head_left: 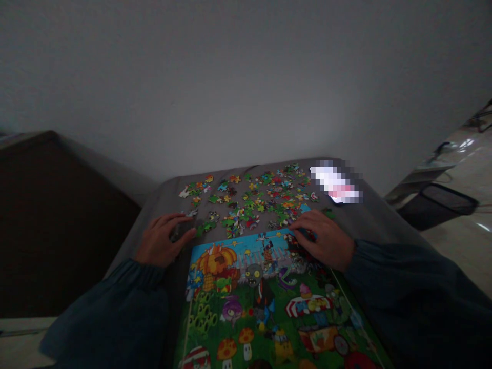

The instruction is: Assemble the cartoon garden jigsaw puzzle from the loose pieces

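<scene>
Head view: shows a flat, whole cartoon picture (249, 328) at lower centre; above, knobbed pieces (260, 207) scattered on a grey, cloth-covered table (161, 197), seemingly mostly unjoined. Includes, centre left, a left hand (159, 241), fingers parted; right of centre, a right hand (325, 238) at the picture's top edge: cannot tell if grasping.

One grey, cloth-like tabletop (169, 192), rounded far corners. Upon it, as I see: loose jigsaw pieces (261, 207), many-coloured, scattered beyond one cartoon picture board (265, 307); one lit phone (330, 180), far right corner.
</scene>
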Motion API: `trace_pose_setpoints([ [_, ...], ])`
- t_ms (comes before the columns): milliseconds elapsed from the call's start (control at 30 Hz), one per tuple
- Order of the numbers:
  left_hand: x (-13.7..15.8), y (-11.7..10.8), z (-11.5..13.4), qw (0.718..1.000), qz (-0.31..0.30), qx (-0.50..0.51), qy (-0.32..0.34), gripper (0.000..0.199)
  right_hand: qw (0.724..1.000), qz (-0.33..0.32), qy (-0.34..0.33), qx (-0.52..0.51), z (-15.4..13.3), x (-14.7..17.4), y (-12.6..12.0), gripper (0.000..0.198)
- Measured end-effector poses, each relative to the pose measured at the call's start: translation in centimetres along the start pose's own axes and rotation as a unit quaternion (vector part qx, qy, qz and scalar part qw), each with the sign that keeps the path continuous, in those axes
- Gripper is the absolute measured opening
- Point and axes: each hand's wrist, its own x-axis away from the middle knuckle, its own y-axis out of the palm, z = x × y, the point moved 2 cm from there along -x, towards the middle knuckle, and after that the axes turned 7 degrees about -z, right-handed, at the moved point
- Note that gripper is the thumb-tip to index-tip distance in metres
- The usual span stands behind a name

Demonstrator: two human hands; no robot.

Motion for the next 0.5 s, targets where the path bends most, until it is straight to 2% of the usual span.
trace_pose_setpoints([
  [133, -0.6, 0.0, 0.2, 1.0, 0.003, 0.007, -0.003, 0.068, 1.0, -0.006, 0.001, -0.003, -0.2, -0.1, 0.1, 0.013],
  [300, -2.6, 0.7, 1.3, 1.0, 0.009, 0.006, -0.009, 0.061, 1.0, -0.002, -0.01, -0.007, -0.3, -0.3, 0.4, 0.014],
  [500, -4.1, 2.1, 3.2, 0.999, -0.032, 0.019, 0.025, 0.044, 1.0, 0.003, -0.009, -0.015, -0.1, -0.3, 0.6, 0.014],
])
